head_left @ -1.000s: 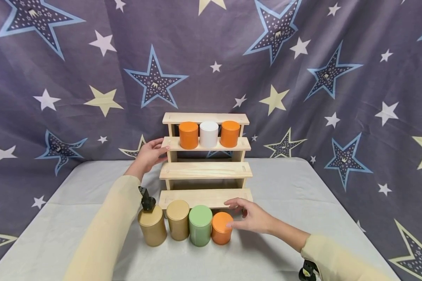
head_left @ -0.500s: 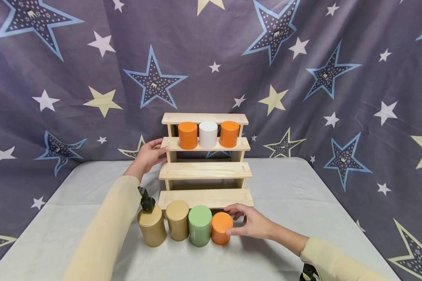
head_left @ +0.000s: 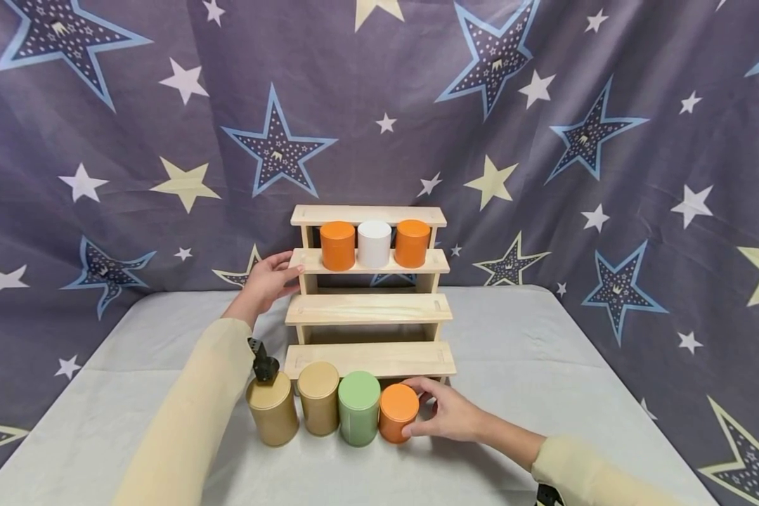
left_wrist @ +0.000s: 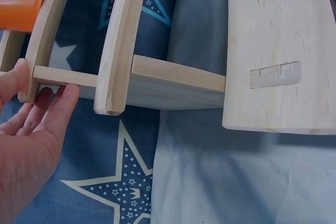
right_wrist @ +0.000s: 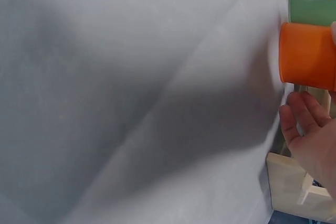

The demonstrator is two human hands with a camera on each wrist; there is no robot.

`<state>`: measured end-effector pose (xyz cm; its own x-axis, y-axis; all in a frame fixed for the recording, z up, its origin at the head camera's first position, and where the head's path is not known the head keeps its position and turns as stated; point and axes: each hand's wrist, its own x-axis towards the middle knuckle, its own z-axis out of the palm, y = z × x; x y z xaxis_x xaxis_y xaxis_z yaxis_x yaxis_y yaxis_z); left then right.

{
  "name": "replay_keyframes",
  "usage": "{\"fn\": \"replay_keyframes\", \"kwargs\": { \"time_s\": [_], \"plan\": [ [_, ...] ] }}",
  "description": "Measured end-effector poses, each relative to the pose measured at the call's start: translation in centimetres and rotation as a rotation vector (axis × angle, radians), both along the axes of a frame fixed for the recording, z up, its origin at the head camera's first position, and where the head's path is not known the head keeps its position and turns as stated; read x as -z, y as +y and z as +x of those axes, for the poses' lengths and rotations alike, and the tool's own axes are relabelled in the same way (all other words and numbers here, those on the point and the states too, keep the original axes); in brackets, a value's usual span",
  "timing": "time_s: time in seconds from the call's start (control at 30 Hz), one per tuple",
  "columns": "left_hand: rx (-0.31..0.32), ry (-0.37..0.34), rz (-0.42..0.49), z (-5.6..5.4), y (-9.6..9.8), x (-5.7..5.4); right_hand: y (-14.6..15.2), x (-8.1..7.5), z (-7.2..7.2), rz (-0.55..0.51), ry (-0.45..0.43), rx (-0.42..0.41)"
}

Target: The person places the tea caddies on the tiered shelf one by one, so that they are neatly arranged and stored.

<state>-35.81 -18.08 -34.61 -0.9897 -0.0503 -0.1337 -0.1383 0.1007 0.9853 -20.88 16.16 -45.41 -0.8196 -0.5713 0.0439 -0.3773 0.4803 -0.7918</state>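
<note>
A stepped wooden display rack [head_left: 368, 309] stands at the back of the table. My left hand [head_left: 266, 284] grips the left end of its third step up, thumb on top and fingers [left_wrist: 60, 111] underneath in the left wrist view. In front of the rack my right hand [head_left: 452, 414] holds a small orange tin [head_left: 398, 413] from its right side, thumb in front and index finger behind. The tin stands upright on the table. In the right wrist view the other fingers [right_wrist: 302, 111] are bent beside the tin [right_wrist: 307, 55], and the fingertips on it are partly cut off.
Left of the orange tin stand a green tin [head_left: 359, 409] and two gold tins [head_left: 320, 399], in a close row. Two orange tins [head_left: 338, 246] and a white tin [head_left: 374, 244] sit on the gripped step. A starry curtain [head_left: 379, 154] hangs behind.
My right hand has moved slightly down and left, its thumb and index finger coming around the orange tin. The left hand has stayed on the rack.
</note>
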Motion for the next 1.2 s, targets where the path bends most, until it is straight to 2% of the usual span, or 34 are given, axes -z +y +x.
{"fn": "replay_keyframes", "kwargs": {
  "time_s": [0.43,0.87,1.2],
  "plan": [
    [0.008,0.012,-0.002,0.1,0.0,-0.1,-0.6,0.8,0.3,-0.024,0.013,0.027],
    [-0.006,-0.004,0.014,-0.1,-0.1,0.1,-0.7,1.3,0.4,-0.033,0.033,0.039],
    [-0.009,-0.002,-0.002,-0.1,-0.1,0.2,-0.6,1.1,0.6,-0.046,0.018,0.047]
  ]
}}
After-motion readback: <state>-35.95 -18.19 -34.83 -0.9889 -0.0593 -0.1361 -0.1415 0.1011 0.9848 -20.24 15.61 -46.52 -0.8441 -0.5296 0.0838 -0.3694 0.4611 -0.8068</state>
